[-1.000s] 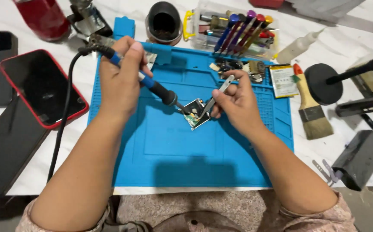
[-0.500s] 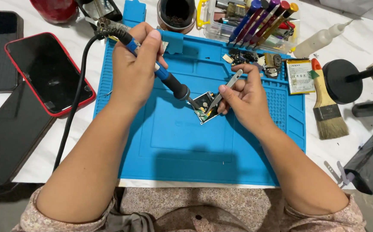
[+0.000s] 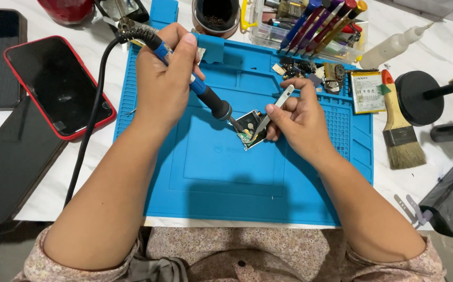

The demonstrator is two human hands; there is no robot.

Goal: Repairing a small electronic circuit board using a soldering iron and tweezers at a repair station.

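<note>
At the far left of the white table lies a dark flat panel (image 3: 15,162), and just beside it a smartphone in a red case (image 3: 59,86) with its black screen up, both kept off the mat so they do not disturb your work. A black cable (image 3: 88,138) runs up between the phone and the blue silicone work mat (image 3: 211,172) to the tool in your left hand.

Your left hand (image 3: 166,86) is closed in a full fist-like grip around the blue-and-black handle of the soldering iron (image 3: 205,96). You hold it slanted, so the metal tip comes down onto the small square circuit board (image 3: 250,130) from the upper left and your hand does not cover the board.

The small board lies flat near the middle of the mat, between your two hands. Your right hand (image 3: 299,120) has its fingers pinched together on a pair of thin steel tweezers (image 3: 273,109), which point down-left onto the same board; the other fingers of this hand seem to rest at the board's edge, probably to keep it steady.

To the right, loose small parts (image 3: 310,70) sit in the mat's upper trays, a flat yellow-white battery (image 3: 367,91) lies at the mat's corner, and a wooden brush with an orange handle (image 3: 398,125) rests on the table beside it.
</note>
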